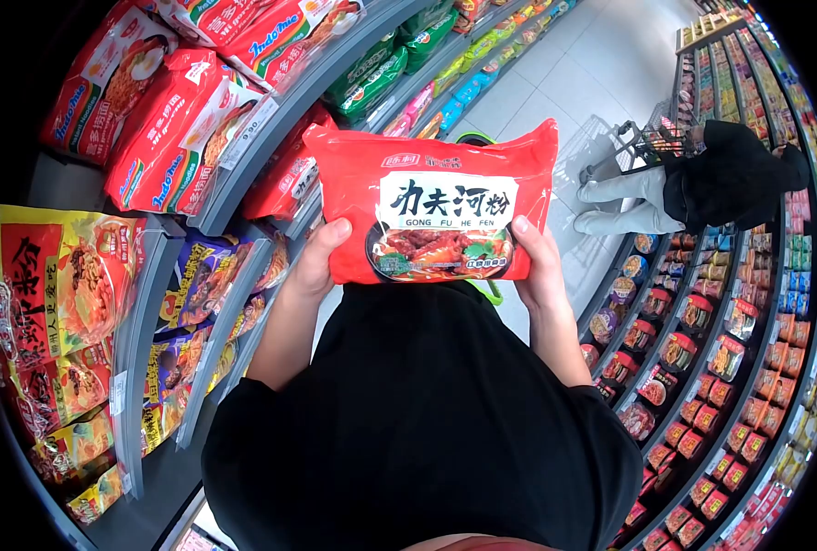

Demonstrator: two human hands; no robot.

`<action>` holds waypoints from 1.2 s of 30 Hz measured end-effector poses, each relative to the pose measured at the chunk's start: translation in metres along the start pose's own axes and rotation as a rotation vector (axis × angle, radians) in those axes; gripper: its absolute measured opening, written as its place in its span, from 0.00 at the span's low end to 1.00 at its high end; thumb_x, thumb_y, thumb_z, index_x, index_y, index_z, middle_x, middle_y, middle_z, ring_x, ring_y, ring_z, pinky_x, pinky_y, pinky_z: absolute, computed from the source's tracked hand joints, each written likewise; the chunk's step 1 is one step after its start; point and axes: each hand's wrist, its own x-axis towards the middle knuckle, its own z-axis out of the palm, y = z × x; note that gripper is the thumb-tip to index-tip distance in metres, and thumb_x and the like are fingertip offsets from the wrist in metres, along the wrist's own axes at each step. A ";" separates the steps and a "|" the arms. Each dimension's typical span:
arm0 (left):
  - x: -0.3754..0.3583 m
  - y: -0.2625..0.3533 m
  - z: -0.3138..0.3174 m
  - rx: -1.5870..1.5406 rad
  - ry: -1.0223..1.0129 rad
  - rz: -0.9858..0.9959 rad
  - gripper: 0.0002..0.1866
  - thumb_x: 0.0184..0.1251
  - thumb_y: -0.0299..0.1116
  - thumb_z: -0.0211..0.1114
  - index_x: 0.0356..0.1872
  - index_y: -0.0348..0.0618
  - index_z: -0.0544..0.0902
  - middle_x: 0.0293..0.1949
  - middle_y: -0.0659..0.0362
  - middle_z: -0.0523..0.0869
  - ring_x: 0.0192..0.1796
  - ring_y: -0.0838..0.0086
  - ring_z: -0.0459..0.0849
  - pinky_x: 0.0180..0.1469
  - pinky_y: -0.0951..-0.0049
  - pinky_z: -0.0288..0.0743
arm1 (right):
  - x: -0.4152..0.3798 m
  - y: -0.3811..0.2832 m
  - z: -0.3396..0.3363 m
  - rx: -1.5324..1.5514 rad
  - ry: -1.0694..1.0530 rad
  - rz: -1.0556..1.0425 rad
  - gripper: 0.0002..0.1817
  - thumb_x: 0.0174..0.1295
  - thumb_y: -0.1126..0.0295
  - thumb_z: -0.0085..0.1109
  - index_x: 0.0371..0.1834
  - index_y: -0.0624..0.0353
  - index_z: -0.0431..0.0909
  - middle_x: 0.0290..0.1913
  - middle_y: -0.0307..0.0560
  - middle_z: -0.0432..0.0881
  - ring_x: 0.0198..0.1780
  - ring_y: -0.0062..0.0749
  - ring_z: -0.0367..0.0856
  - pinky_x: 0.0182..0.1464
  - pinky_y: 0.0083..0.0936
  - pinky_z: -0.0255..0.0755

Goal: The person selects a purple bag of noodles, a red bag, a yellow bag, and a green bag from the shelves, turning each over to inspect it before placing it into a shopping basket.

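Observation:
A red noodle packet (349, 174) marked "Gong Fu He Fen" is held up level in front of my chest, its printed front facing me. My left hand (321, 257) grips its left end, thumb on the front. At the right end my right hand (539, 262) holds it the same way. The other fingers of both hands are hidden behind the packet.
Shelves on the left hold red Indomie packs (183, 138), yellow noodle bags (68, 275) and green packs (371, 83). A long shelf of cup noodles (679, 349) curves along the right. Another person (734, 179) stands in the aisle with a shopping cart (656, 142).

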 end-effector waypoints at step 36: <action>0.006 -0.003 0.000 0.003 0.022 -0.050 0.36 0.70 0.44 0.66 0.73 0.36 0.67 0.68 0.51 0.78 0.68 0.65 0.79 0.72 0.60 0.71 | -0.001 0.005 -0.008 0.022 0.043 -0.001 0.36 0.70 0.56 0.63 0.73 0.69 0.65 0.66 0.56 0.79 0.64 0.37 0.81 0.67 0.34 0.74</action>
